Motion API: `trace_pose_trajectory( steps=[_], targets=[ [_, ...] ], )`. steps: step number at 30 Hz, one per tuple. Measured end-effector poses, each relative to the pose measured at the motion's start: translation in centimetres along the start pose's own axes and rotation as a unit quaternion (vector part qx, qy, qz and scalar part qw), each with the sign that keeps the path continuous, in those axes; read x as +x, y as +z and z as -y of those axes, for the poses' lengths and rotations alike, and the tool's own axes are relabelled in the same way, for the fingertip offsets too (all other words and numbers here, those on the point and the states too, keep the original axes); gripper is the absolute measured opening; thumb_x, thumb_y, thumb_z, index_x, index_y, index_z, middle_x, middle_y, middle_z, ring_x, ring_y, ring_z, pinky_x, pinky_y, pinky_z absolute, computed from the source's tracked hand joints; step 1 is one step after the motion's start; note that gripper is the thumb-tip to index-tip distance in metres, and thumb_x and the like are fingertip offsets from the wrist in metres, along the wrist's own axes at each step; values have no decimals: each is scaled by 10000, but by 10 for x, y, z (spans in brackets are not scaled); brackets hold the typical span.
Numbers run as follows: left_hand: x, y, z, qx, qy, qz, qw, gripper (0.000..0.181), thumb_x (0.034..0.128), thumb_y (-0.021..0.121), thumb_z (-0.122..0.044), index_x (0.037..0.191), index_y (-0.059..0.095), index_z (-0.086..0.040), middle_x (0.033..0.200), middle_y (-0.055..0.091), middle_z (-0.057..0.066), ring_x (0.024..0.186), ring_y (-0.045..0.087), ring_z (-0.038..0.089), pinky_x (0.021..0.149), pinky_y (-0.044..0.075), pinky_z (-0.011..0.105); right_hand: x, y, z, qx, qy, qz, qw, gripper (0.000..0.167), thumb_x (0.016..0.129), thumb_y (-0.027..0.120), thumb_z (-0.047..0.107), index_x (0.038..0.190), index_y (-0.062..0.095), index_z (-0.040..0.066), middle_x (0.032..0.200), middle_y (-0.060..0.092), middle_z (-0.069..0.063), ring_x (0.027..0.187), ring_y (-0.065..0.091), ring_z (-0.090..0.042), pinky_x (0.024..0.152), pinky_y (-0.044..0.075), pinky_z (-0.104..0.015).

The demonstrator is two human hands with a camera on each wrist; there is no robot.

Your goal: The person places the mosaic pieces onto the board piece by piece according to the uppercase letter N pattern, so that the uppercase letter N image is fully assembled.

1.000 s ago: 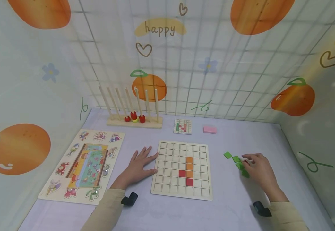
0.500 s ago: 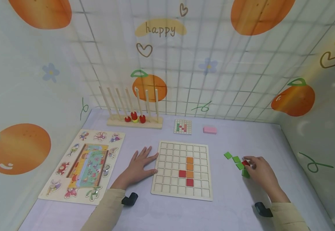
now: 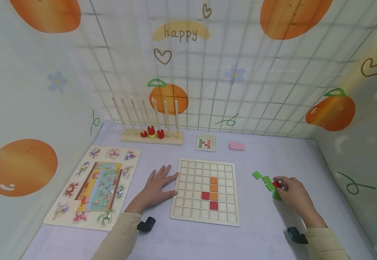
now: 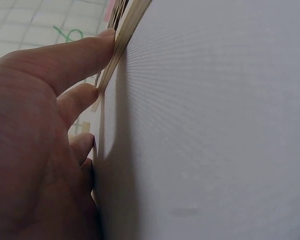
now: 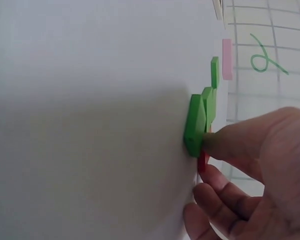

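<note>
A wooden grid board (image 3: 188, 213) lies mid-table, with orange tiles (image 3: 213, 187) and red tiles (image 3: 205, 195) set in its squares. My left hand (image 3: 156, 186) lies flat with fingers spread, thumb and index fingertip touching the board's left edge; the left wrist view shows the same contact. To the right, my right hand (image 3: 294, 195) pinches a red tile (image 3: 276, 184) between thumb and fingers, low at the table. Beside that tile are several green tiles (image 3: 266, 179), one partly covered by the right thumb. In the right wrist view, a green tile (image 5: 194, 125) stands nearest the thumb.
A small pattern card (image 3: 206, 143) and a pink block (image 3: 236, 146) lie behind the board. A wooden peg stand (image 3: 172, 138) with several red beads and a yellow one is at the back left. A picture puzzle board (image 3: 68, 213) lies left. Patterned curtain surrounds the table.
My right hand's fingers have shifted slightly, so more of the red tile between them shows. My left hand stays in place at the board's edge.
</note>
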State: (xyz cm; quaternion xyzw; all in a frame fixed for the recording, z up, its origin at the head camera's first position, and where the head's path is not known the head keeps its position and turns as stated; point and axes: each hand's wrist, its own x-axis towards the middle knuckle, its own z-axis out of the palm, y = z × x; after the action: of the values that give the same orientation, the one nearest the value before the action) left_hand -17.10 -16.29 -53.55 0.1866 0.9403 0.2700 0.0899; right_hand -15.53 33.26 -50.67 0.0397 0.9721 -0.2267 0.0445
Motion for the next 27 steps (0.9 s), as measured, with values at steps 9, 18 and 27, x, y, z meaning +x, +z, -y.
trace_pose_trajectory(
  steps=[9, 18, 27],
  targets=[
    [0, 1, 1, -27, -40, 54, 10000, 718, 935, 684, -505, 1562, 428, -266, 1700, 142, 47, 1574, 31, 263, 1253, -44, 514, 0, 3, -2, 115, 67, -98, 9999, 414, 910, 684, 56, 1294, 598, -72, 1086, 587, -288, 934, 569, -386, 730, 562, -504],
    [0, 1, 2, -34, 6, 30, 10000, 715, 940, 680, -499, 1563, 428, -256, 1699, 139, 56, 1573, 27, 269, 1251, -48, 526, 0, 2, -2, 203, 82, -135, 9997, 410, 909, 688, 65, 1267, 576, -100, 1052, 603, -278, 885, 556, -352, 677, 531, -443],
    [0, 2, 3, 8, 42, 11, 10000, 717, 941, 675, -508, 1565, 422, -261, 1699, 138, 52, 1573, 28, 265, 1252, -46, 523, -3, 0, -2, 331, 198, -29, 9993, 359, 961, 651, 97, 1293, 545, 12, 1098, 660, -306, 834, 643, -315, 621, 553, -374]
  ],
)
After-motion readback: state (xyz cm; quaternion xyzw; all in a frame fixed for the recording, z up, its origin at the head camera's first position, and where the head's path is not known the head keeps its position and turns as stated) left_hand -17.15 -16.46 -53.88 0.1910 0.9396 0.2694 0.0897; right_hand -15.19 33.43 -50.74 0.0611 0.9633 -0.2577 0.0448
